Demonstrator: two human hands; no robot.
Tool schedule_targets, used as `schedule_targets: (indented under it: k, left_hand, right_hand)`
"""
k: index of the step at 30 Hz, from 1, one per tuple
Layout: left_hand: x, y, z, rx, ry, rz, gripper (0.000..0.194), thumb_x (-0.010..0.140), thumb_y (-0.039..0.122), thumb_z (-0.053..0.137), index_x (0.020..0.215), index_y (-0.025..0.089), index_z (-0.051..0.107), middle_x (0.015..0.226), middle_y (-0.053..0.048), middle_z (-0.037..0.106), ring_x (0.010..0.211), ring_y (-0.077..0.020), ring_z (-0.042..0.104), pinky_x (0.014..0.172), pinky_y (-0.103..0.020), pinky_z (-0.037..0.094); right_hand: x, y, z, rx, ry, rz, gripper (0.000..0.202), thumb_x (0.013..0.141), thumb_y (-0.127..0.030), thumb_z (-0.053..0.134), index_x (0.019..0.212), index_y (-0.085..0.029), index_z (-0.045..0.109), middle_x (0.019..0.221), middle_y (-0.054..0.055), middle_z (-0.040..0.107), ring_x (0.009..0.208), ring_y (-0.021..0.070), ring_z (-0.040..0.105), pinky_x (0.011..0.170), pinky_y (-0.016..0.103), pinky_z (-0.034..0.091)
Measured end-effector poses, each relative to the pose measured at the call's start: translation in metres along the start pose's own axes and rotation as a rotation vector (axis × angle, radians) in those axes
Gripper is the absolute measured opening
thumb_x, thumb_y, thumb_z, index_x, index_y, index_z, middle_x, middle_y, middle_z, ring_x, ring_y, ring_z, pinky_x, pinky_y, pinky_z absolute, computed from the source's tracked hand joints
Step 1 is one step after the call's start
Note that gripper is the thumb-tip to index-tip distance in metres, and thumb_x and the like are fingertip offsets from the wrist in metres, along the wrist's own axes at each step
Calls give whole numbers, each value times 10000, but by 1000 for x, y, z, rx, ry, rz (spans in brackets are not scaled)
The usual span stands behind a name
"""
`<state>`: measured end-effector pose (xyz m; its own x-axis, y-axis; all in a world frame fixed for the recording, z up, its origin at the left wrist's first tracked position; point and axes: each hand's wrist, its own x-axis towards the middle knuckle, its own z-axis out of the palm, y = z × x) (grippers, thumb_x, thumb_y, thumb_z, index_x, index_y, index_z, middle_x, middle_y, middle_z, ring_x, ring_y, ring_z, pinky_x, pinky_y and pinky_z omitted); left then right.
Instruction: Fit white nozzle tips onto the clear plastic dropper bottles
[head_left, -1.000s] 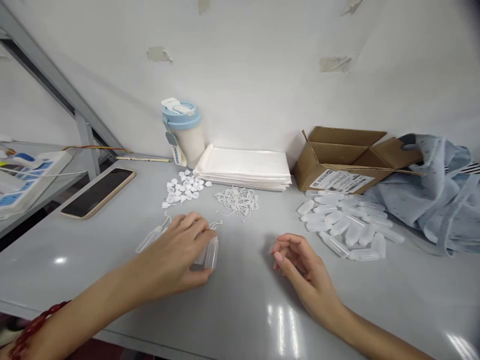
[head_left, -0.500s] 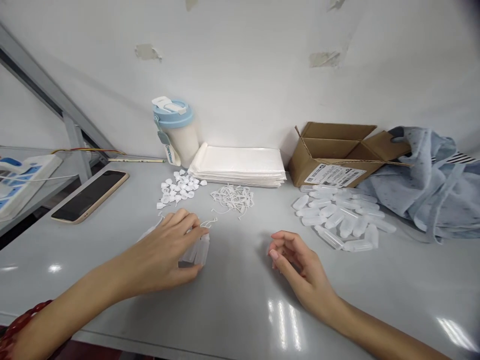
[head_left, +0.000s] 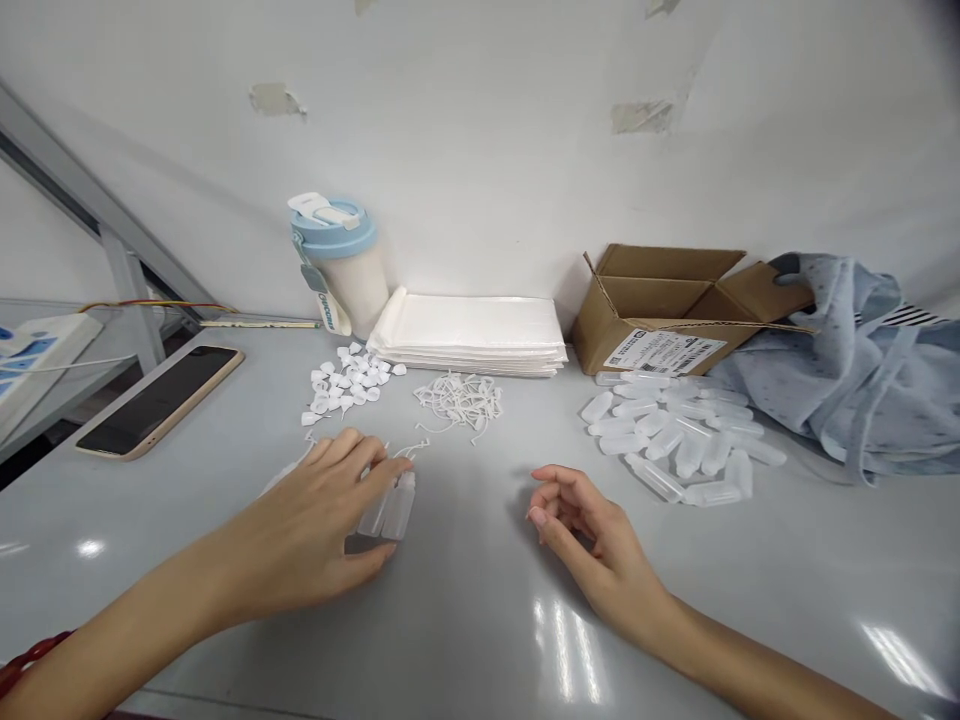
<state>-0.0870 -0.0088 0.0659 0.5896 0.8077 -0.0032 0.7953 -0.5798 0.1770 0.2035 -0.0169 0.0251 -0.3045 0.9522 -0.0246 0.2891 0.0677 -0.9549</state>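
My left hand (head_left: 319, 520) arches over small translucent plastic bottles (head_left: 398, 507) lying side by side on the grey table. Its thumb is spread from the fingers, with the index fingertip at the neck of the outermost bottle and the thumb near its base. Part of this group is hidden under the hand, and thin white loop ties (head_left: 411, 449) stick out beyond the fingers. My right hand (head_left: 592, 545) rests at the middle right, fingers loosely curled and apart, with nothing visible in it. Nearest to it is a heap of similar translucent bottles (head_left: 663, 440).
White caps (head_left: 337, 383) and a tangle of white ties (head_left: 461, 400) lie ahead. Behind stand a blue-lidded cup (head_left: 349, 280), a stack of white sleeves (head_left: 472, 325) and an open carton (head_left: 652, 335). Blue cloth (head_left: 832, 370) lies right, a phone (head_left: 161, 400) left.
The view has shifted slightly. My left thumb and fingers have loosened around the bottles, whose ends now show more clearly. My right hand has hardly changed.
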Motion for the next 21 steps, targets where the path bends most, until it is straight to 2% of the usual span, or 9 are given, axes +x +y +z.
schedule_targets:
  k: [4,10,14,16,18,19,21]
  left_hand:
    - [0,3,1,16,46,-57,478,762,280,626,1229,227,542,1023,-58,554,959,-259,482,803,-373,408]
    - [2,-1,-1,23,9,-7,465,771,344,630,1219,244,555,1002,-56,564,921,-252,503,749,-344,424]
    - [12,12,-10,10,45,29,472,801,378,629,1246,250,537,1015,-50,568,931,-246,501,767,-340,433]
    - [25,23,-11,-17,74,22,431,830,395,611,1227,245,538,1027,-49,563,958,-252,489,789,-354,434]
    - [42,33,-8,-30,111,5,359,887,380,548,1207,220,535,1033,-60,559,988,-261,472,826,-389,432]
    - [52,37,-5,-16,133,-12,316,912,340,508,1188,190,540,1042,-78,556,1000,-269,466,839,-413,430]
    - [69,41,3,57,134,-41,259,928,238,446,1133,137,568,1048,-117,554,1005,-293,458,832,-459,429]
  right_hand:
    - [2,0,-2,8,-3,2,230,926,-341,491,1122,-221,497,848,19,581,645,118,530,551,249,460]
    - [0,-2,-1,-6,-2,-6,219,929,-330,485,1116,-218,501,829,18,598,638,119,554,527,238,468]
    - [4,0,-7,-94,37,-150,200,941,-279,462,1126,-209,487,808,20,615,620,120,575,536,241,495]
    - [11,3,-18,-269,102,-324,194,942,-221,448,1131,-199,486,814,36,628,641,133,591,562,256,509]
    - [21,7,-35,-583,168,-578,178,927,-172,458,1088,-179,533,886,90,648,748,177,613,638,300,523]
    - [27,9,-44,-764,180,-644,177,923,-149,453,1061,-170,562,929,119,656,819,210,622,664,325,523]
    - [37,13,-62,-1025,212,-641,238,931,-112,403,1069,-148,594,1046,168,650,979,266,604,777,393,514]
